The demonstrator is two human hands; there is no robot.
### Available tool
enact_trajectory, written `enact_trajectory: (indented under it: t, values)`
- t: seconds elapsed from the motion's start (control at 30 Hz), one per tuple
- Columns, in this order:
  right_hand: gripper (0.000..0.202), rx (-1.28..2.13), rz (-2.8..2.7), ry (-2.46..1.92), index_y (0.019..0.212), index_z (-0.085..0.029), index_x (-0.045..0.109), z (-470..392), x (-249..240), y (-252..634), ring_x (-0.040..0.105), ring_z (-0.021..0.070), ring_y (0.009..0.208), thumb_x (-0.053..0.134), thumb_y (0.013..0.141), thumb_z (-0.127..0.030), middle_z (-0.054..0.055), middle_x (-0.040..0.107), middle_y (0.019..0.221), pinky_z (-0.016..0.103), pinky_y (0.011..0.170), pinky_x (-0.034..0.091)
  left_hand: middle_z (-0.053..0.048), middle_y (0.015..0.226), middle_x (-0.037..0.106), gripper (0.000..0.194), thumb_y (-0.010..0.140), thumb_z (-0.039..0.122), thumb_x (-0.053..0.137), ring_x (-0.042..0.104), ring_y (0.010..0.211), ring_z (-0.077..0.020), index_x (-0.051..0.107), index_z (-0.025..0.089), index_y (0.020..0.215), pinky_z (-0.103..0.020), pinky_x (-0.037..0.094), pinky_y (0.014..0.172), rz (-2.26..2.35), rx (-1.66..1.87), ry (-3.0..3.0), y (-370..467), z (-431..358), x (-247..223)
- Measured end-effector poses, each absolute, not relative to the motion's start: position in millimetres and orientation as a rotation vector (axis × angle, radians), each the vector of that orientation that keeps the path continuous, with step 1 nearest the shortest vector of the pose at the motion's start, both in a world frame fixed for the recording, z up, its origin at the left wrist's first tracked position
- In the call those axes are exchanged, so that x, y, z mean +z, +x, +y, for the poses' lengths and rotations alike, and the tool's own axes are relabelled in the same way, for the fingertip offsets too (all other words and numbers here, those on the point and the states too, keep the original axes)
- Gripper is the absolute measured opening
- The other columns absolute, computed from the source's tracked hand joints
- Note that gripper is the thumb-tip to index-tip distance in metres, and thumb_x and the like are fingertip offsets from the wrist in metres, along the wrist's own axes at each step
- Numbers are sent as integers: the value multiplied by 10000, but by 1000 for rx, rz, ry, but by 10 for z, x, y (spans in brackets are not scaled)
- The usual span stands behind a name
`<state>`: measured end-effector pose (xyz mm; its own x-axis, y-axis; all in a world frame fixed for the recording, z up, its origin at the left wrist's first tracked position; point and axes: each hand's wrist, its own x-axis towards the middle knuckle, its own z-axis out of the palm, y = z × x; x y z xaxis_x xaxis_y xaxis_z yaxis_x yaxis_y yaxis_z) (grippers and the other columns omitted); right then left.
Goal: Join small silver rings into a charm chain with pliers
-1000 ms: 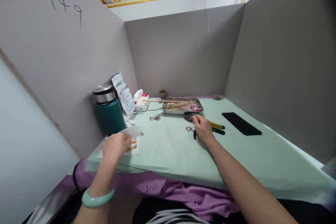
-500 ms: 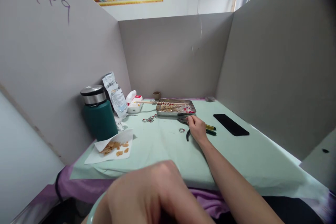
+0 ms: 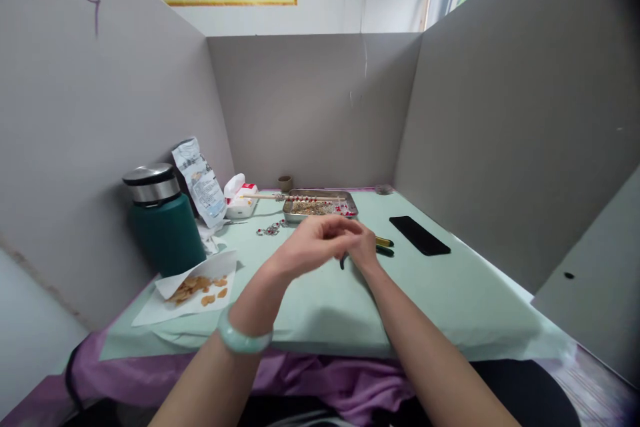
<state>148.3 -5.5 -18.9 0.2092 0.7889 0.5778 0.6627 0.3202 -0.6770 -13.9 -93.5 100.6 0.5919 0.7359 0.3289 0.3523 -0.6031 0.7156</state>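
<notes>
My left hand (image 3: pixel 315 243) reaches over the table, thumb and fingers curved towards each other, its tips meeting my right hand (image 3: pixel 364 250). A pale green bangle (image 3: pixel 245 337) circles the left wrist. My right hand is closed, low over the cloth, its fingertips mostly behind the left ones. Anything pinched between them is hidden. Beneath and beside the right hand lie pliers, whose yellow handle (image 3: pixel 384 241) and dark green handle (image 3: pixel 385 251) stick out to the right. Beyond the hands sits a metal tray (image 3: pixel 321 216) of gold and red small pieces. A red-beaded chain (image 3: pixel 271 229) lies left of it.
A stick (image 3: pixel 265 196) strung with beads rests across the tray. On the left stand a green flask (image 3: pixel 167 233), a foil pouch (image 3: pixel 200 183) and a tissue pack (image 3: pixel 243 203). Snack chips (image 3: pixel 193 288) lie on paper. A black phone-like slab (image 3: pixel 420 235) lies right. Grey partitions enclose the table.
My left hand has moved from the near edge up and forward to meet my right hand. The view has shifted slightly right. The small ring-shaped piece by the right hand no longer shows.
</notes>
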Motion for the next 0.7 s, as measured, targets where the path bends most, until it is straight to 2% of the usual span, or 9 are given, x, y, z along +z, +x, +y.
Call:
enact_trajectory:
  t: [0.1, 0.2, 0.3, 0.47, 0.6, 0.7]
  values:
    - [380, 97, -1470, -1378, 774, -167, 648, -15, -215, 1499, 548, 155, 688, 337, 879, -357, 49, 663, 761, 234, 626, 354, -75, 850, 671, 267, 770, 306, 514, 578, 747, -170, 698, 171, 909, -274, 444, 703, 1307, 774, 2419, 58, -368, 591]
    - [368, 85, -1459, -1375, 779, -182, 651, 31, -252, 1514, 558, 149, 685, 343, 881, -355, 41, 667, 759, 225, 624, 358, -114, 1066, 624, 279, 699, 269, 593, 592, 883, -223, 688, 182, 946, -293, 444, 755, 1448, 530, 2549, 158, -52, 152]
    - [367, 83, -1458, -1383, 765, -182, 646, 50, -266, 1521, 562, 149, 685, 342, 881, -352, 40, 668, 758, 224, 622, 357, -130, 1024, 629, 233, 769, 227, 486, 612, 855, -225, 693, 171, 859, -298, 450, 734, 1593, 462, 2517, 189, 26, -77]
    - [382, 84, -1468, -1396, 762, -178, 637, 50, -254, 1523, 560, 153, 690, 325, 890, -358, 37, 662, 755, 227, 620, 349, -119, 849, 671, 197, 790, 212, 468, 628, 814, -226, 657, 157, 804, -310, 466, 721, 1525, 792, 2282, 155, 18, -47]
    - [381, 23, -1506, -1469, 781, -185, 627, 20, -240, 1504, 556, 151, 709, 307, 909, -347, 33, 656, 786, 233, 629, 334, -118, 867, 672, 198, 824, 187, 417, 628, 652, -147, 584, 122, 906, -239, 480, 554, 1256, 984, 1642, 125, 43, -6]
    - [328, -108, -1563, -1590, 839, -186, 620, -32, -219, 1477, 551, 159, 781, 321, 910, -300, 45, 648, 860, 246, 661, 323, -106, 878, 666, 239, 809, 134, 396, 620, 623, -121, 563, 124, 981, -220, 475, 529, 1225, 1052, 1504, 91, 69, -52]
